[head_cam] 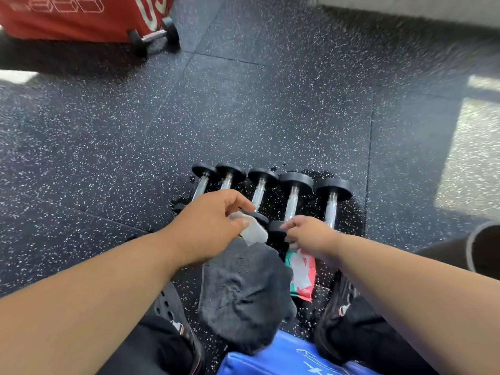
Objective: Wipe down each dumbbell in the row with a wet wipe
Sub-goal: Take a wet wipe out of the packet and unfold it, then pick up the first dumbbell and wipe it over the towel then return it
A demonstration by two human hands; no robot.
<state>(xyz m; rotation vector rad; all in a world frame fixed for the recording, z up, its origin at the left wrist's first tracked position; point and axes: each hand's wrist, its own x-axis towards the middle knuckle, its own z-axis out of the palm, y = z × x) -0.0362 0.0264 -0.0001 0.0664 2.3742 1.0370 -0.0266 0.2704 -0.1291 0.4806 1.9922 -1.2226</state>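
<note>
Pinching a wet wipe [250, 228] in the fingers of the left hand [209, 226], the person hovers over five dumbbells [270, 190] lying side by side on the speckled floor [243, 112]. The right hand [308, 235] rests its fingertips on one near end — whether it grips, I cannot tell. The wipe is limp and light; the dumbbells look heavy, with smooth handles best wrapped mid-bar.

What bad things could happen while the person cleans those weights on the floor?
The floor around the row of dumbbells looks wet, so shoes might slip. The right hand reaches between close-packed dumbbells, so fingers could get pinched if one rolls. The wet wipe in the left hand looks small and could slip from the fingers.
</note>
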